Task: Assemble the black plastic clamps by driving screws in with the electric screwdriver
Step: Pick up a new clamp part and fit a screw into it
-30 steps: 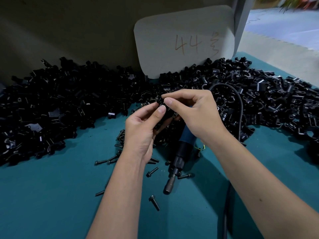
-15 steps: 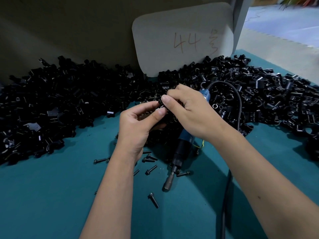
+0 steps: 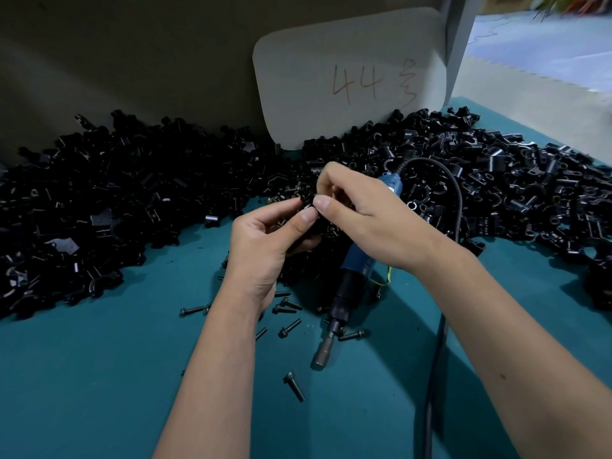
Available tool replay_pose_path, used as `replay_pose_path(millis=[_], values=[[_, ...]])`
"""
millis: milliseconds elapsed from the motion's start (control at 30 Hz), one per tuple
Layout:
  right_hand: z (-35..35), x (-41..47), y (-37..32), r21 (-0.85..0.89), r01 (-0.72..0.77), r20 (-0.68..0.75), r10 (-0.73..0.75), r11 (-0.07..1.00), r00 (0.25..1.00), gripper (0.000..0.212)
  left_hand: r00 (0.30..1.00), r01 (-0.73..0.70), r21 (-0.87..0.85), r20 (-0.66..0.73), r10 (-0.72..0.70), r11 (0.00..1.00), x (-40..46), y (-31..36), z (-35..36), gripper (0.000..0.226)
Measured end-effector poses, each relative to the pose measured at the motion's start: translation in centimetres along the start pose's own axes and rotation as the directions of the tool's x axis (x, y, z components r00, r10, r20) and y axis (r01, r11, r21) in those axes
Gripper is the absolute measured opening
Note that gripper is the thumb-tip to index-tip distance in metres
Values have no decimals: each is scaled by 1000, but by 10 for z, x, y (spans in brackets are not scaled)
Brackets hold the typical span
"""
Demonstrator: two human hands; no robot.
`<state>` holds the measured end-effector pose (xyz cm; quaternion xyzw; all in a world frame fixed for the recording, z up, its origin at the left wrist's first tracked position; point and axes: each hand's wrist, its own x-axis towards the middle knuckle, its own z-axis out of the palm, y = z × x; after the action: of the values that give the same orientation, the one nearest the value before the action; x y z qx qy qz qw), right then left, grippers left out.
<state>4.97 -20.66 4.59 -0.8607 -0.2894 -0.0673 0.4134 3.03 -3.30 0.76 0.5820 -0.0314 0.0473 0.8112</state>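
Observation:
My left hand (image 3: 265,246) and my right hand (image 3: 364,217) meet above the table's middle and together pinch a small black plastic clamp (image 3: 305,198) between thumbs and fingertips. Most of the clamp is hidden by the fingers. Whether a screw sits in it I cannot tell. The blue and black electric screwdriver (image 3: 351,286) lies on the teal mat under my right hand, its metal bit pointing toward me. Its black cable (image 3: 440,342) loops behind my right wrist. Several loose black screws (image 3: 293,385) lie on the mat near the bit.
Large heaps of black clamp parts fill the left (image 3: 99,210) and the right (image 3: 513,187) of the teal mat (image 3: 99,376). A pale card marked "44" (image 3: 351,77) leans on the back wall. The table's right edge borders a light floor.
Both hands, still pinching the clamp, have sunk a little and drawn closer to the screwdriver. The fingertips have shifted slightly around the clamp. The screwdriver stays put.

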Motion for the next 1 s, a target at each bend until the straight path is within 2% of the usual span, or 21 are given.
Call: replay_pose_path(millis=[133, 267, 400, 500, 600, 733, 800, 1000], values=[[-1, -2, 1, 99, -42, 14, 41, 994, 999, 12, 1000, 15, 10, 17, -15, 1000, -2, 0, 3, 27], [4, 1, 5, 0, 8, -5, -8, 1000, 1000, 24, 999, 22, 36, 47, -24, 999, -4, 0, 5, 22], [11, 5, 6, -68, -3, -114, -5, 998, 994, 43, 999, 14, 44, 39, -16, 999, -4, 1, 4, 20], [12, 4, 6, -89, -4, -107, -6, 996, 994, 47, 1000, 10, 42, 29, -12, 999, -3, 1, 2, 21], [14, 4, 5, -84, -14, -93, 6, 996, 996, 41, 1000, 7, 31, 21, -7, 999, -3, 2, 1, 21], [10, 4, 4, -127, 13, -7, -14, 992, 1000, 20, 1000, 24, 68, 9, -25, 997, -4, 3, 0, 20], [6, 4, 3, -129, 23, 14, -21, 991, 1000, 16, 999, 36, 74, 11, -37, 997, -4, 3, 0, 20], [11, 5, -2, -107, -80, -97, 70, 991, 993, 48, 998, 22, 78, 61, -26, 997, -5, 2, 1, 19]])
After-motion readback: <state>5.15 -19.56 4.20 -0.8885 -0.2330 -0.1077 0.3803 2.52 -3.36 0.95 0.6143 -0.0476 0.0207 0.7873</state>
